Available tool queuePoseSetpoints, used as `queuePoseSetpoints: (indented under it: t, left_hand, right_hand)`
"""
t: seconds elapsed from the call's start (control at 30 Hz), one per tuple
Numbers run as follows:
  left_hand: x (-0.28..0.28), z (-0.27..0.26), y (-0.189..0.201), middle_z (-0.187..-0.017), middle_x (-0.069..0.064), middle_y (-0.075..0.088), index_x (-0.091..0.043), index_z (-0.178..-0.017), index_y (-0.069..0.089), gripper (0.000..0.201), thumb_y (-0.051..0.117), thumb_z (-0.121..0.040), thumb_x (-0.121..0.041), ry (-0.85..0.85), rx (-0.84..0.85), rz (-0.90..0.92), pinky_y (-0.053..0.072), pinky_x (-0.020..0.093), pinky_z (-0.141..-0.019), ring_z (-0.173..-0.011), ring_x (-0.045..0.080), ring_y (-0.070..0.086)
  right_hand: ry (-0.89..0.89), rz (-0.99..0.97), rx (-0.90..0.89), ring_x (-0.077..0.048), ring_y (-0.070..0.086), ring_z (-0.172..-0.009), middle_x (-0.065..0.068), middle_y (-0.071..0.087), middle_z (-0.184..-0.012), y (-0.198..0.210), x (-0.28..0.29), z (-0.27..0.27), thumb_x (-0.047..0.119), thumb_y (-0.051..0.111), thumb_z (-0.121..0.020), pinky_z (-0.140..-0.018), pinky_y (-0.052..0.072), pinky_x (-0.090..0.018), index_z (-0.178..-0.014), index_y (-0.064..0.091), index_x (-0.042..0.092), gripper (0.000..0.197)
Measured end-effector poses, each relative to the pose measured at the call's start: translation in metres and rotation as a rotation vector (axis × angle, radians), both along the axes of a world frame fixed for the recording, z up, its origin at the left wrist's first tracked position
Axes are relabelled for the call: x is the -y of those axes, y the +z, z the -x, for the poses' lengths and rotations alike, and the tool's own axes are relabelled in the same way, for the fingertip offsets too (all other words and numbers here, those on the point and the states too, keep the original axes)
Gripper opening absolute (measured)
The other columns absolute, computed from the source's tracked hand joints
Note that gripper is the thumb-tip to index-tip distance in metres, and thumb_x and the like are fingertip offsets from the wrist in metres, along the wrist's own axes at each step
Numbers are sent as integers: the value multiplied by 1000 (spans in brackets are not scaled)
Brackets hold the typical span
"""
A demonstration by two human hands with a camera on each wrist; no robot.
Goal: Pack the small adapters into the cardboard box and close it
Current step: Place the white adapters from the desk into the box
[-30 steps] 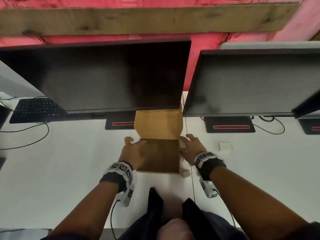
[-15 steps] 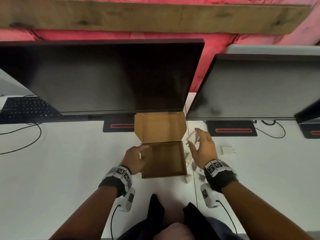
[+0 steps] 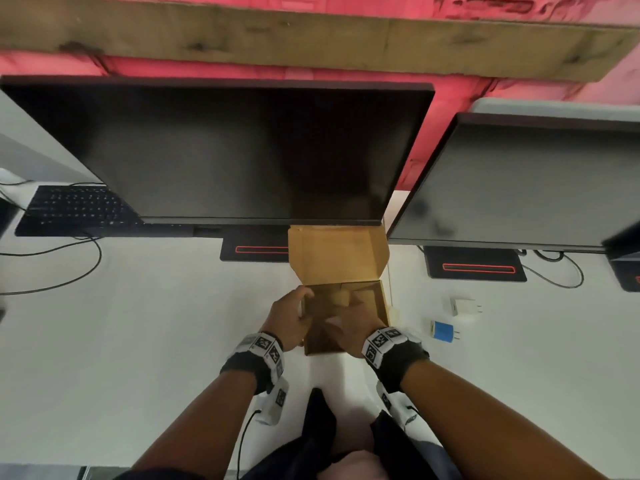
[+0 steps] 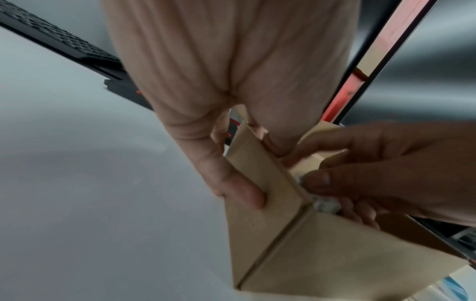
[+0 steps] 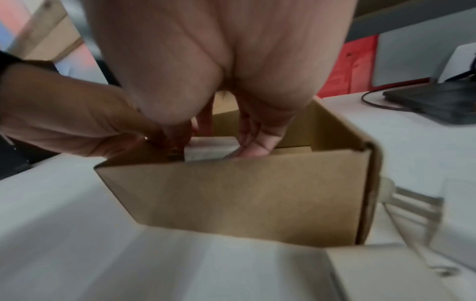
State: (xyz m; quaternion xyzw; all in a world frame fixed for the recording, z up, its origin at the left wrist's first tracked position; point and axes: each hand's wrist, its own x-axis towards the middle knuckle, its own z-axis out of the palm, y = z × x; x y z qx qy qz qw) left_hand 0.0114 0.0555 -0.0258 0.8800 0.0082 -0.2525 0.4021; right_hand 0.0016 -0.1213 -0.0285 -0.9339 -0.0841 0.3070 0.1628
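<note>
Box (image 3: 375,304) sat open under the monitor (image 3: 242,154), lid up, on the white counter (image 3: 138,341); two adapters (image 3: 464,306) lay well right. Left hand (image 3: 289,320) gripped the left wall. Right hand (image 3: 353,327) was inside, fingers (image 5: 253,146) seemingly pinching a white adapter (image 5: 210,149).

1. My right hand (image 3: 353,323), which was lifted beside the cardboard box (image 5: 231,195) half a second ago, is now inside it, pinching a white adapter (image 5: 210,149).
2. My left hand (image 3: 289,320) has shifted to grip the box's wall.
</note>
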Motion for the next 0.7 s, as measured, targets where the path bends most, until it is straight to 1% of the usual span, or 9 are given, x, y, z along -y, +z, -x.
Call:
queuePoseSetpoints:
  t: [0.1,0.2,0.23,0.27,0.33,0.4,0.57,0.63,0.7]
  left_hand:
    - [1,1,-3,-83,2,63,-29,-119,52,39,55,-90,-4,-14,8,-4,58,30,-50,-56,14,62]
    - [1,0,-5,-89,5,64,-30,-118,53,39,57,-88,-5,-19,-1,12,58,29,-50,-63,17,65]
    - [1,-1,-5,-93,6,65,-29,-118,53,39,57,-88,-5,-19,-5,19,59,30,-51,-67,19,67]
    - [0,-1,-6,-95,7,65,-28,-119,53,39,57,-88,-5,-20,-8,24,60,31,-52,-70,21,67]
    - [0,-1,-6,-96,6,64,-27,-120,53,39,55,-88,-4,-25,-3,25,62,35,-55,-73,22,67]
    - [0,-2,-7,-94,5,63,-27,-120,53,40,54,-88,-4,-29,11,19,62,37,-59,-73,19,66]
    - [1,-2,-5,-90,0,61,-25,-123,54,40,55,-87,-6,-22,25,29,61,42,-72,-77,23,63]
    - [2,-2,-2,-83,-4,60,-24,-121,55,39,55,-87,-6,-15,25,33,60,40,-69,-74,22,63]
    - [3,-2,-1,-80,-7,59,-24,-119,56,38,52,-86,-6,-2,17,34,56,32,-62,-71,16,61]
  right_hand:
    - [40,99,-17,-32,58,-113,-11,62,-123,-7,-5,-1,42,47,-96,-92,48,-40,-119,64,20,36]
    - [68,98,-44,-23,61,-99,-3,65,-113,-4,-11,-2,37,53,-95,-88,52,-36,-89,62,27,16]
    - [41,74,-50,-22,61,-96,-2,64,-113,-4,-12,-3,36,57,-93,-86,53,-35,-89,60,27,11]
    - [27,39,-57,-22,61,-95,-3,63,-115,-3,-14,-3,34,61,-90,-85,53,-35,-100,61,25,13]
    - [63,-29,-15,-25,60,-105,-5,61,-121,1,-17,-4,25,63,-90,-91,50,-33,-122,57,22,33]
    - [76,-77,-5,-25,57,-115,-5,60,-128,3,-16,-4,20,61,-93,-92,42,-26,-129,55,20,37]
    - [6,-119,31,-23,56,-115,-2,61,-128,-3,-16,-2,23,65,-91,-87,31,-19,-126,60,23,35]
    - [-14,-129,22,-24,58,-111,-5,61,-124,2,-20,-3,25,67,-89,-88,35,-20,-122,63,19,33]
    - [-55,-193,-17,-27,60,-107,-8,63,-118,5,-25,-3,24,72,-85,-91,46,-27,-118,67,15,35]
